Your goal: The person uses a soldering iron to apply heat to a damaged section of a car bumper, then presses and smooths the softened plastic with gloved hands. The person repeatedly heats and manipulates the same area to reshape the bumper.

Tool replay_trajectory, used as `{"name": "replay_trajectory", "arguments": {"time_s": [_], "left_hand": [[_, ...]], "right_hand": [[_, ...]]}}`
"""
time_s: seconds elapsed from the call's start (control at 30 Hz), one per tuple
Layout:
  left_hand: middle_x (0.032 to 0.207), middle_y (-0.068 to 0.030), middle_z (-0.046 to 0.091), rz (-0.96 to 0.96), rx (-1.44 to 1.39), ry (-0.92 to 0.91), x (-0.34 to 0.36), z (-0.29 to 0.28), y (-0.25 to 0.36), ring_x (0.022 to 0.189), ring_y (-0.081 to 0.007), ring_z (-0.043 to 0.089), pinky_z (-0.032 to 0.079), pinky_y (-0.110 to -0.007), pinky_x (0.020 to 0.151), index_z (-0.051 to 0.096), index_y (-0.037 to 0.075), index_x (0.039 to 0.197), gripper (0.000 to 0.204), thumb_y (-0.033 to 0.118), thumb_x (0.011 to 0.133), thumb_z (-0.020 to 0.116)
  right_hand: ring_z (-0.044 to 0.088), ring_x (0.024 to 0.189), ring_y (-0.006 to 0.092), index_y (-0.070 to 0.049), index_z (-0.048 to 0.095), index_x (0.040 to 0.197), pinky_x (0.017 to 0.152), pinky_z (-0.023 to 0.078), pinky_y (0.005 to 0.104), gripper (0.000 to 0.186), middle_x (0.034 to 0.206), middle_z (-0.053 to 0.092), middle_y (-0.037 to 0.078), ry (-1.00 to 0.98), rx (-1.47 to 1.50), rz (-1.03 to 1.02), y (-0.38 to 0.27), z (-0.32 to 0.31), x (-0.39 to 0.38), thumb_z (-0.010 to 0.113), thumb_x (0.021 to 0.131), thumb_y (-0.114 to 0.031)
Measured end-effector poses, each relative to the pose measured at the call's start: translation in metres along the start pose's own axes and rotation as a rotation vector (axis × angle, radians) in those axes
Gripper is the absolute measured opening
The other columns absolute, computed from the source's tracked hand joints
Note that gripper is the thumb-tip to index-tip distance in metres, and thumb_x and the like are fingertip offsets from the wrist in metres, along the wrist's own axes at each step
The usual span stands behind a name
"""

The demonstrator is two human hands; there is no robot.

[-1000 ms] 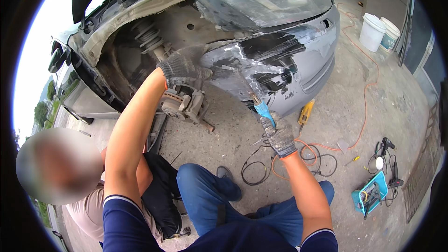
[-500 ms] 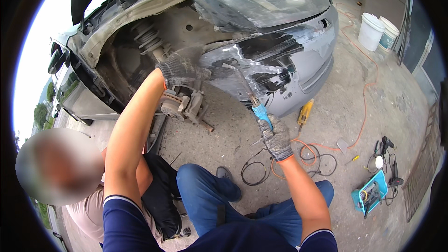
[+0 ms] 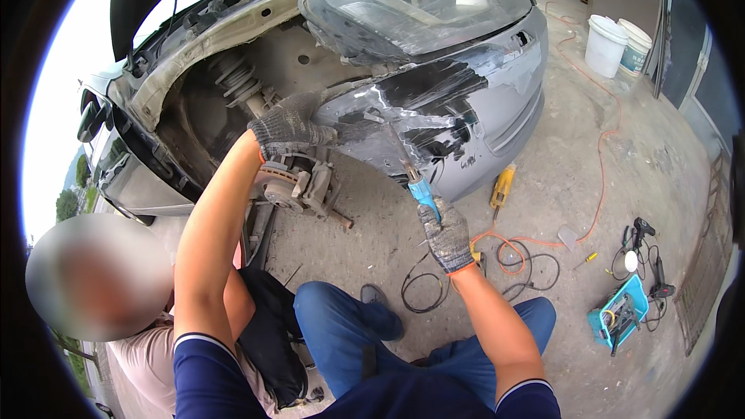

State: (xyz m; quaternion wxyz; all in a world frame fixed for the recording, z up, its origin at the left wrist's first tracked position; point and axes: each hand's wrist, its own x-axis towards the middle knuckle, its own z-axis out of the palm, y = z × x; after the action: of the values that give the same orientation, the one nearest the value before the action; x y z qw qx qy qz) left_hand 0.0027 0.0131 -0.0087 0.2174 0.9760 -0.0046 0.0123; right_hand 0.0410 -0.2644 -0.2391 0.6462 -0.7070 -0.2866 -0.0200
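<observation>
A grey car with its front wheel off stands before me, its damaged bumper (image 3: 458, 101) torn and blackened at the corner. My left hand (image 3: 289, 126), in a grey knit glove, grips the broken bumper edge by the wheel arch. My right hand (image 3: 446, 234), also gloved, holds a blue-handled tool (image 3: 420, 190) whose metal tip points up into the cracked bumper. The bare brake disc and caliper (image 3: 299, 182) sit just below my left hand. My blue-trousered knees are at the bottom.
Another person crouches at my lower left. On the concrete lie a yellow power tool (image 3: 503, 186), an orange cable (image 3: 597, 147), black cables (image 3: 423, 295), a blue tool case (image 3: 621, 314) and two white buckets (image 3: 613, 43) at the far right.
My right hand has risen with the blue-handled tool, bringing its tip up against the torn bumper. My left hand keeps its hold on the bumper edge.
</observation>
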Motion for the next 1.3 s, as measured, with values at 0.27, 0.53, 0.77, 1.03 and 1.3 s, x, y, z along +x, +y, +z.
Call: {"name": "replay_trajectory", "arguments": {"time_s": [0.27,0.53,0.77,1.03,1.3], "left_hand": [[0.114,-0.0058,0.063,-0.255,-0.521,-0.026,0.007,-0.014,0.041,0.103,-0.0139,0.056,0.045,-0.029,0.094,0.052,0.000,0.129,0.049,0.025,0.090,0.067],[0.101,-0.0049,0.065,-0.230,-0.708,-0.040,0.030,-0.002,0.047,0.093,-0.0119,0.059,0.050,-0.028,0.076,0.060,0.003,0.114,0.033,0.020,0.088,0.070],[0.101,-0.0045,0.065,-0.308,-0.465,0.011,0.032,-0.007,0.045,0.091,-0.0107,0.059,0.049,-0.026,0.084,0.061,0.001,0.111,0.036,0.023,0.085,0.072],[0.097,-0.0041,0.066,-0.297,-0.629,0.075,0.031,-0.004,0.043,0.087,-0.0112,0.061,0.053,-0.026,0.079,0.063,0.002,0.108,0.028,0.017,0.085,0.072],[0.097,-0.0051,0.067,-0.294,-0.617,0.051,0.032,-0.005,0.043,0.083,-0.0119,0.063,0.053,-0.026,0.077,0.064,0.002,0.105,0.023,0.015,0.087,0.069]], "right_hand": [[0.057,0.067,0.0227,-0.002,0.063,0.100,0.064,0.046,0.0356,0.027,0.075,0.060,0.011,-0.078,0.143,0.287,0.054,-0.025,-0.083,0.059,0.093,-0.028],[0.052,0.065,0.0121,-0.003,0.062,0.096,0.060,0.043,0.0298,0.026,0.070,0.055,0.002,-0.048,0.292,0.406,0.042,-0.042,-0.119,0.058,0.096,-0.029],[0.045,0.058,0.0078,-0.005,0.059,0.095,0.053,0.038,0.0248,0.019,0.067,0.050,-0.002,-0.047,0.277,0.386,0.036,-0.048,-0.123,0.054,0.098,-0.022],[0.054,0.061,0.0192,-0.004,0.062,0.091,0.058,0.044,0.0340,0.026,0.067,0.056,0.008,-0.032,0.233,0.406,0.042,-0.046,-0.124,0.055,0.095,-0.029],[0.055,0.064,0.0189,-0.003,0.061,0.095,0.061,0.045,0.0329,0.029,0.069,0.056,0.008,-0.047,0.238,0.352,0.035,-0.039,-0.110,0.058,0.094,-0.032]]}}
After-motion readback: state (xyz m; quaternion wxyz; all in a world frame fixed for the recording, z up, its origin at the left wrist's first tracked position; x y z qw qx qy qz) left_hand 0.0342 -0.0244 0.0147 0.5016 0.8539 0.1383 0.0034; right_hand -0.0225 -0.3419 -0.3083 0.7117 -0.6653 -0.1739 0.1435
